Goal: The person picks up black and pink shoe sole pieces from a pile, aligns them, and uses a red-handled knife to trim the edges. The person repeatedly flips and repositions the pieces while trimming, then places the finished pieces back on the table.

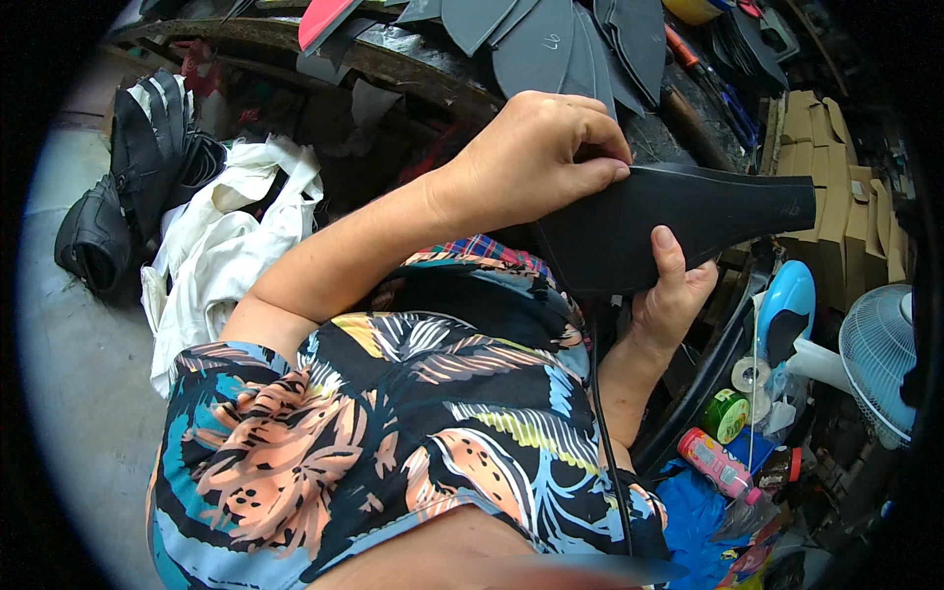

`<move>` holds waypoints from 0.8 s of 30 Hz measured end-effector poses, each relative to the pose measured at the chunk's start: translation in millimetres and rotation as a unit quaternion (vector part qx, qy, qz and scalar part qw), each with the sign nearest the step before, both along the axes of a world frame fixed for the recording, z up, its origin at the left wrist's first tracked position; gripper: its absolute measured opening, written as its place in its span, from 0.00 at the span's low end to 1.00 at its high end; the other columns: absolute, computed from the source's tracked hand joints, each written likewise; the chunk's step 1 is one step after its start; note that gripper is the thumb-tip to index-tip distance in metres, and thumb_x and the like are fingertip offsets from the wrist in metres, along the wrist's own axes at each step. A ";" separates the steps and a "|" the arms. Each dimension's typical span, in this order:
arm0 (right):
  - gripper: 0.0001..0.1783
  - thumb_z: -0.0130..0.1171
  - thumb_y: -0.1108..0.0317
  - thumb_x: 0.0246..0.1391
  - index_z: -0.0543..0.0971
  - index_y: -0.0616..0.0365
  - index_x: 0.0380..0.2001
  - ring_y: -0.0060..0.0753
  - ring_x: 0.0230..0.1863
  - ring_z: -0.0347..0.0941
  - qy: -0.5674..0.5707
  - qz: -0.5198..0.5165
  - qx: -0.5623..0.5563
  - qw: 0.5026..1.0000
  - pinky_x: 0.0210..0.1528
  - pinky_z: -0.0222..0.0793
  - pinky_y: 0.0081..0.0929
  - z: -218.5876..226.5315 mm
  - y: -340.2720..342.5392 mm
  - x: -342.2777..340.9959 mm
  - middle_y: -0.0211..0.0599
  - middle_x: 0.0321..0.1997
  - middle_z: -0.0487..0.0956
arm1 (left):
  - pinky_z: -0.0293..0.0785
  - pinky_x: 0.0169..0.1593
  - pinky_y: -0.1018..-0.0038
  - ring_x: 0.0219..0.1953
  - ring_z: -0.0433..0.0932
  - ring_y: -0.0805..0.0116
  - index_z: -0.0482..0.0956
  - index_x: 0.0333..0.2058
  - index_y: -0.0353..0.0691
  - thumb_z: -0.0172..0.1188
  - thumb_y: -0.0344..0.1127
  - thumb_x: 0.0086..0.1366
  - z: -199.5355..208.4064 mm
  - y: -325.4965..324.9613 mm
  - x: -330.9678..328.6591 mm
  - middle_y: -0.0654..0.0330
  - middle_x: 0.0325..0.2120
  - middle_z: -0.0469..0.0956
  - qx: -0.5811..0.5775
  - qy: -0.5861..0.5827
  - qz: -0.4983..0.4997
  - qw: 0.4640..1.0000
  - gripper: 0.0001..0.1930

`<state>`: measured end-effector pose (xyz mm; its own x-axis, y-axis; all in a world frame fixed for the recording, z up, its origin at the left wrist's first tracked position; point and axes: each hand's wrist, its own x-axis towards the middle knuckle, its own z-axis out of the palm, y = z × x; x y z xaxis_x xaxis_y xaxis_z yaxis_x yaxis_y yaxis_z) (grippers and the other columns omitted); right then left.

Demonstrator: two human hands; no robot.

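Note:
A flat black cut panel (649,236), leather-like and tapering to a narrow end on the right, is held up before me. My right hand (671,290) grips its lower edge, thumb on the front and the other fingers behind, mostly hidden. My left hand (551,152) is closed in a pinch at the panel's upper edge, thumb against forefinger. A pale line runs along that edge beside the fingertips. Whether the left fingers also hold something small, I cannot make out. Faint handwriting shows near the narrow end.
Dark cut pieces (531,49) fan out on the workbench ahead, near an orange-handled tool (680,45). Cardboard boxes (821,177) and a fan (878,364) stand at the right, above a pink-labelled bottle (715,462). White cloth (231,256) and black pieces (147,147) lie left.

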<state>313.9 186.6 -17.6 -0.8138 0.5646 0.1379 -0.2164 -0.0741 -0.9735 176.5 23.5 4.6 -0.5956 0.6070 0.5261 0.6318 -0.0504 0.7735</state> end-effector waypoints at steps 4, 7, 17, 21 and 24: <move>0.17 0.64 0.74 0.53 0.77 0.67 0.47 0.32 0.44 0.78 -0.018 0.032 0.043 0.998 0.53 0.72 0.28 0.7 0.0 3.0 0.43 0.46 0.81 | 0.74 0.35 0.78 0.29 0.77 0.73 0.82 0.32 0.31 0.62 0.28 0.60 -1.5 -0.9 1.0 0.59 0.27 0.77 -0.009 -0.076 -0.023 0.997 0.06; 0.17 0.64 0.73 0.54 0.77 0.67 0.46 0.31 0.44 0.78 0.002 0.054 0.031 0.998 0.53 0.72 0.27 1.4 0.1 3.6 0.43 0.46 0.81 | 0.73 0.35 0.78 0.30 0.75 0.74 0.80 0.32 0.30 0.59 0.28 0.60 -2.9 -2.1 1.6 0.60 0.28 0.75 -0.011 -0.095 -0.039 0.995 0.06; 0.16 0.61 0.74 0.57 0.77 0.70 0.48 0.33 0.45 0.79 0.039 0.012 -0.009 0.999 0.53 0.75 0.30 -0.4 -7.5 -4.8 0.45 0.46 0.81 | 0.77 0.36 0.75 0.33 0.80 0.68 0.82 0.35 0.35 0.64 0.24 0.59 -1.0 -1.8 3.5 0.58 0.31 0.78 -0.006 0.053 0.019 0.998 0.05; 0.12 0.62 0.72 0.59 0.79 0.68 0.44 0.27 0.45 0.77 0.025 0.028 0.014 0.999 0.53 0.71 0.26 -1.1 -8.1 -1.3 0.39 0.45 0.81 | 0.76 0.35 0.74 0.33 0.80 0.66 0.82 0.35 0.36 0.66 0.26 0.59 3.7 -3.3 6.1 0.58 0.29 0.78 -0.022 0.083 0.033 0.996 0.05; 0.12 0.62 0.72 0.59 0.80 0.68 0.43 0.26 0.44 0.76 0.030 0.029 0.001 0.999 0.52 0.70 0.25 0.0 -6.5 0.0 0.38 0.44 0.82 | 0.73 0.32 0.74 0.29 0.78 0.66 0.82 0.34 0.35 0.66 0.27 0.59 6.8 -7.0 3.0 0.58 0.27 0.77 -0.016 0.058 -0.005 0.998 0.05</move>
<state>314.0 180.0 -17.7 -0.8356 0.5159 0.1886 -0.2699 -0.0865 -0.9590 179.5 16.5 11.5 -0.5256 0.6304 0.5713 0.7171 -0.0330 0.6962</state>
